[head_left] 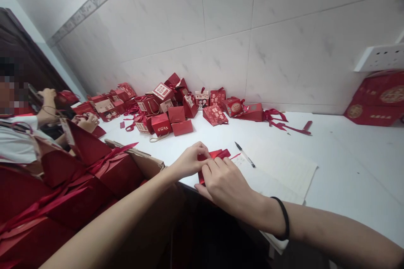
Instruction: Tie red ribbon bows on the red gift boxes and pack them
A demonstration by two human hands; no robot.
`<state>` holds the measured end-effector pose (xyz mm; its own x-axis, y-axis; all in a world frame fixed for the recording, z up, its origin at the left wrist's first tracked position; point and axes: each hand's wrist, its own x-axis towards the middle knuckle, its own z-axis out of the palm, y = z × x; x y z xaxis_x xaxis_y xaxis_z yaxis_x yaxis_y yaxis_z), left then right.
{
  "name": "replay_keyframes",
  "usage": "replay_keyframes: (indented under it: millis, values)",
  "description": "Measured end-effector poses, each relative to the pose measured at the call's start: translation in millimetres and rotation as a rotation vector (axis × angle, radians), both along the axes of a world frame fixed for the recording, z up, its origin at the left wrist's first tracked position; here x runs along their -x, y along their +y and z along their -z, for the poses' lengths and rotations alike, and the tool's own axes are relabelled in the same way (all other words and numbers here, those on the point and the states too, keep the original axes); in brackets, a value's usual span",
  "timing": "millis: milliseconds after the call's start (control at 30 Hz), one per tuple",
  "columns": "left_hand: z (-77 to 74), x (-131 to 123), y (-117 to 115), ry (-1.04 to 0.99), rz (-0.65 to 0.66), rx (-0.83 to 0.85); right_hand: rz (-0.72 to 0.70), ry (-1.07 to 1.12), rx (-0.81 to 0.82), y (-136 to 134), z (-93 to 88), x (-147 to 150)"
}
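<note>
At the near edge of the white table, both my hands are closed around a small red gift box. My left hand pinches at its top, thumb and fingers together. My right hand wraps over the near side with curled fingers, hiding most of the box. A dark red ribbon sticks out beyond my right fingers. Whether each hand grips ribbon or cardboard is hard to see. A black pen lies just right of my hands, beside a sheet of paper.
Several red gift boxes are heaped along the tiled wall. Loose ribbon trails to their right. A cardboard carton full of ribboned red boxes stands at my left. Another person's hand works farther left. A red bag leans below a socket.
</note>
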<state>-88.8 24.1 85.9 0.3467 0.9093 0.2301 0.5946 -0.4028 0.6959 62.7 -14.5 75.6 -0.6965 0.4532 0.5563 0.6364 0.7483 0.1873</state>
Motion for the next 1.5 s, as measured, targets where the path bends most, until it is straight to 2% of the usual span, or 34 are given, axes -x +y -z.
replay_keyframes:
  millis: [133,233,400,500,700,933,1167,1367,1500]
  values:
    - [-0.6,0,-1,0.019,0.012,-0.003,-0.023,0.021,0.161,2,-2.6,0]
    - [-1.8,2,-1,0.049,0.03,-0.008,-0.034,-0.008,0.222,7,-3.3,0]
    - [-4.3,5,-2,0.073,0.089,-0.015,-0.171,-0.022,0.224,13,2.5,-1]
    - [-3.2,5,-2,0.049,0.075,-0.012,-0.246,-0.006,0.23,13,4.5,0]
    - [1.6,3,-1,0.05,0.022,-0.021,-0.302,0.023,0.184,12,4.5,1]
    - [1.4,1,-1,0.061,0.007,-0.023,-0.339,0.11,0.209,9,7.4,0]
    - [2.5,1,-1,0.071,0.01,-0.038,-0.387,0.142,0.279,10,8.2,1]
    - [3.5,2,-1,0.09,0.026,-0.054,-0.502,0.155,0.407,14,9.4,0]
    - [2.2,2,-1,0.094,0.023,-0.06,-0.525,0.113,0.429,13,-1.3,-2]
